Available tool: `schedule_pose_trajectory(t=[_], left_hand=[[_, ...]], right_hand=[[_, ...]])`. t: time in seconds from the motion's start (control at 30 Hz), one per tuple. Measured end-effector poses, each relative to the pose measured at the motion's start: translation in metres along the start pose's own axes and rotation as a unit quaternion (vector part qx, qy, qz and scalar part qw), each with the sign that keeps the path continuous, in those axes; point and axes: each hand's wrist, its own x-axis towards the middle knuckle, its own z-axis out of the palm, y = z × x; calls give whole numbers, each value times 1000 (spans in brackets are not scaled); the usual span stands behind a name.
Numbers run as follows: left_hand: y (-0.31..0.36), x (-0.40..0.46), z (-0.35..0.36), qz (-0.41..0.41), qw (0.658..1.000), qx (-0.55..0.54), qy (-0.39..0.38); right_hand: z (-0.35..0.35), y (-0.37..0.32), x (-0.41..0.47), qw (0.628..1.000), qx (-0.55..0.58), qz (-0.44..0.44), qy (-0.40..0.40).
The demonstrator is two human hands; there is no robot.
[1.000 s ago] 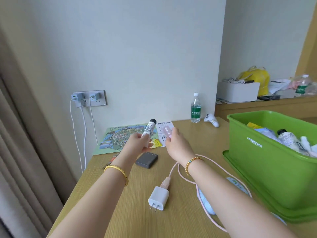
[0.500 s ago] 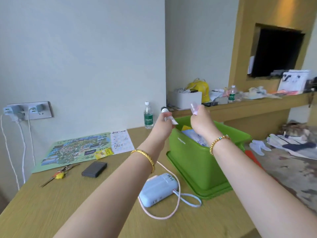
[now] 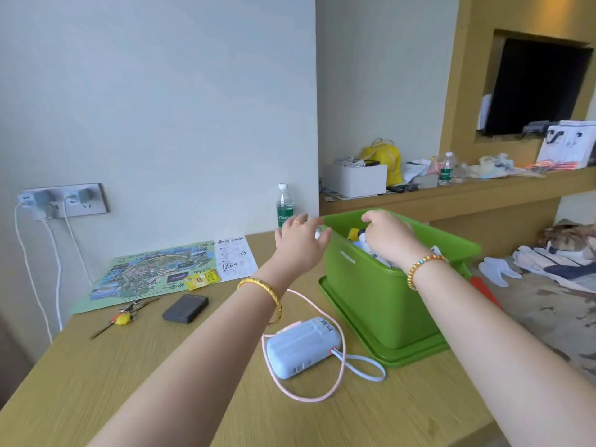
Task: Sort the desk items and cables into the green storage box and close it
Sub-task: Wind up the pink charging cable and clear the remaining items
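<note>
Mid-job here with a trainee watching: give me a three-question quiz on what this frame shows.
1. True or false: the green storage box is closed.
2. Which hand is over the box's inside? A) left hand B) right hand
3. Fill in: the pink cable loops around the blue ____.

Key: 1 false; the box is open and stands on its lid. 2 B. 3 power bank.

- green box (image 3: 380, 285) open on top, already part full of items
- power bank (image 3: 303, 348) and pink cable (image 3: 309, 395) lie just left of box
- bare desk (image 3: 135, 366) near front edge
- water bottle (image 3: 284, 206) stands behind box corner
</note>
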Motion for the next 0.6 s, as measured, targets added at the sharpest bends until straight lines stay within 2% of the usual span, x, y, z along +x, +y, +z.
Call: schedule_pose_trajectory(t=[0.1,0.2,0.43,0.6], left_hand=[[-47,-9,-19,-31,998,-3,47],[-104,-25,-35,-88,995,1,54],[-226,-78,-55,-239,968,51,58],[-289,-111,-55,-305,939,155,-31]], right_hand=[[28,-45,-5,990,65,-96,85],[67,-93,-15,978,99,-167,78],[173,-173,-50,958,86,-247,-119],[227,-204,-64,931,31,-268,-245]])
